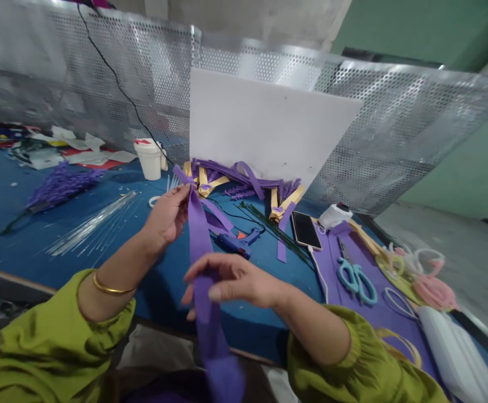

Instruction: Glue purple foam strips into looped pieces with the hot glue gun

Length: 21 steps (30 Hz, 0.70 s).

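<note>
A long purple ribbon (200, 229) runs between my two hands above the blue table. My left hand (170, 210) pinches it near its upper end, where a gathered or folded part sticks out past the fingertips. Lower down, my right hand (235, 280) has its fingers curled around the same ribbon, and the loose tail hangs over the table's front edge, smeared by motion. Just beyond my hands a blue glue gun (239, 242) lies on its side. Loose purple strips are near it, partly hidden behind the ribbon.
Wrapped lavender bunches (284, 201) rest against a white board (269, 129). Green stems (273, 226), a phone (306, 229) with its cable and teal scissors (355, 277) lie to the right. Clear thin sticks (93, 224), a lavender bunch (61, 186) and a white cup (148, 159) stand left.
</note>
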Each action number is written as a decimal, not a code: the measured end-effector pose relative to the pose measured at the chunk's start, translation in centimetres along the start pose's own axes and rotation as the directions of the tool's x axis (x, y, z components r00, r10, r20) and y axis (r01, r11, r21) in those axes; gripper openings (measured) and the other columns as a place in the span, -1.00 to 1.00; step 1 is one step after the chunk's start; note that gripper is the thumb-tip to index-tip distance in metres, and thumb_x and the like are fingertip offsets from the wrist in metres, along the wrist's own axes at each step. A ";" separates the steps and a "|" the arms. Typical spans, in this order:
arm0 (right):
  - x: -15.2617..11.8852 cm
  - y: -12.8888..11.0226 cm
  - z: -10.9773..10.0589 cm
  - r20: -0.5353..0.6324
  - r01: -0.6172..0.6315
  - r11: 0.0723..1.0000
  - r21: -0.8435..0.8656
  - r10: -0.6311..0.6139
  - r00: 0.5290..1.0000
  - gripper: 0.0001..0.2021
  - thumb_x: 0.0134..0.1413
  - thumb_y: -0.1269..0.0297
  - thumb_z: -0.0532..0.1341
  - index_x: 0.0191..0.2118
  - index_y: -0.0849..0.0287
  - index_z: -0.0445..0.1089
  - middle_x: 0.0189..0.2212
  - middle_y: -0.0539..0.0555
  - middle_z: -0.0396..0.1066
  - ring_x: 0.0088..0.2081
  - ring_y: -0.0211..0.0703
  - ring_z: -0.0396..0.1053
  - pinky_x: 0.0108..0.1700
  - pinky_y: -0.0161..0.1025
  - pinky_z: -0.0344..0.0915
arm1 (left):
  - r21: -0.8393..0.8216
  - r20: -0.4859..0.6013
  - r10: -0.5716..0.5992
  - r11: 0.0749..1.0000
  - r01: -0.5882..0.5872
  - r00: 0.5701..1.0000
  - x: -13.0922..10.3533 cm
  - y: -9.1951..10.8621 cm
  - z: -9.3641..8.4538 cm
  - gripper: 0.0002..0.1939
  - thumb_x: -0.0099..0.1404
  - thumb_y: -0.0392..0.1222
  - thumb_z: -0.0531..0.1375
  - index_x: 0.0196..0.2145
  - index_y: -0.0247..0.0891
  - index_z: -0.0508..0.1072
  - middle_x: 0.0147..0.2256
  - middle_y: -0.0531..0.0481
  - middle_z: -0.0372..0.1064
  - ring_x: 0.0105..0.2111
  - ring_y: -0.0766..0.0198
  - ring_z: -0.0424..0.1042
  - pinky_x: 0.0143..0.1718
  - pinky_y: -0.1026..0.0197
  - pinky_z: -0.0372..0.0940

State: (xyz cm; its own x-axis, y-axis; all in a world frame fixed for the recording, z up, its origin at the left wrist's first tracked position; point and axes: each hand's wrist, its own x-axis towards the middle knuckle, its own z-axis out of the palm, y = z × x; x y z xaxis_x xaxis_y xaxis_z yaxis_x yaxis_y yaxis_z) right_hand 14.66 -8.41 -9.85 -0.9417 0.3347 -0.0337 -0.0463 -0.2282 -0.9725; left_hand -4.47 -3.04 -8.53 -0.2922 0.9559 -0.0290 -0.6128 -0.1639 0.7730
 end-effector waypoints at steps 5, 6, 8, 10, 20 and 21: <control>-1.4 -2.4 -3.1 0.495 -0.077 0.908 -0.412 0.294 0.817 -0.52 -0.05 0.23 0.45 0.01 0.31 0.48 0.01 0.28 0.52 0.08 0.06 0.47 0.13 -0.14 0.34 | -0.071 -0.113 0.047 0.996 -0.055 0.993 -0.3 1.7 0.4 -0.78 0.34 -0.40 0.20 -0.48 -0.31 0.50 -0.58 0.10 0.41 -0.62 0.45 0.32 -0.50 0.42 0.29; -1.8 -2.7 -4.3 0.375 -0.085 0.905 -0.416 0.256 0.891 -0.56 0.05 0.18 0.38 0.02 0.31 0.47 -0.07 0.27 0.55 -0.02 0.03 0.52 0.04 -0.12 0.41 | -0.074 -0.118 0.043 0.996 -0.052 0.992 -0.5 1.8 0.5 -0.78 0.34 -0.40 0.20 -0.47 -0.32 0.50 -0.58 0.09 0.41 -0.63 0.45 0.32 -0.50 0.42 0.29; -2.8 -2.9 -6.7 -0.054 -0.090 0.808 -0.582 0.072 0.996 -0.69 0.24 0.16 0.21 -0.04 0.28 0.48 -0.27 0.17 0.57 -0.26 -0.08 0.56 -0.14 -0.15 0.46 | -0.068 -0.111 0.012 0.998 -0.019 0.994 -0.8 1.7 0.7 -0.80 0.33 -0.39 0.21 -0.46 -0.33 0.52 -0.58 0.08 0.42 -0.63 0.45 0.33 -0.50 0.40 0.30; -3.6 -2.6 -9.0 -0.351 -0.244 0.457 -0.856 -0.165 0.922 -0.78 0.18 0.39 0.19 -0.10 0.26 0.52 -0.19 0.19 0.55 -0.15 -0.05 0.52 -0.05 -0.11 0.40 | -0.036 -0.089 -0.020 0.999 0.017 0.996 -0.9 1.3 0.7 -0.84 0.31 -0.38 0.24 -0.44 -0.31 0.55 -0.55 0.07 0.45 -0.59 0.42 0.37 -0.47 0.38 0.32; -2.7 0.9 -11.6 -0.243 -0.265 -0.393 -0.880 -0.106 0.964 -0.54 0.16 0.53 0.09 0.15 0.19 0.41 -0.17 0.23 0.42 -0.13 -0.01 0.37 0.05 -0.06 0.20 | -0.005 0.006 -0.069 0.998 0.069 0.998 -0.3 -0.1 0.1 -0.88 0.31 -0.30 0.26 -0.40 -0.25 0.56 -0.46 0.04 0.49 -0.46 0.35 0.43 -0.32 0.30 0.36; -2.6 1.0 -11.5 -0.247 -0.276 -0.387 -0.880 -0.124 0.961 -0.58 0.16 0.51 0.09 0.11 0.20 0.42 -0.18 0.22 0.40 -0.15 -0.01 0.36 0.02 -0.07 0.21 | -0.013 0.007 -0.080 0.997 0.080 0.997 -0.3 -0.1 0.1 -0.88 0.32 -0.30 0.25 -0.40 -0.25 0.55 -0.45 0.03 0.49 -0.45 0.34 0.44 -0.30 0.29 0.37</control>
State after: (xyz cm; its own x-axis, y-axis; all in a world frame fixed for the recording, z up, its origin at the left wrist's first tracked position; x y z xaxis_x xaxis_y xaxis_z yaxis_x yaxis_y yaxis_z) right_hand 20.93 0.99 -13.34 -0.8170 0.5757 0.0315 0.5710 0.8003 0.1832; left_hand -4.22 -3.28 -8.56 -0.2373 0.9676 -0.0860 -0.6434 -0.0902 0.7602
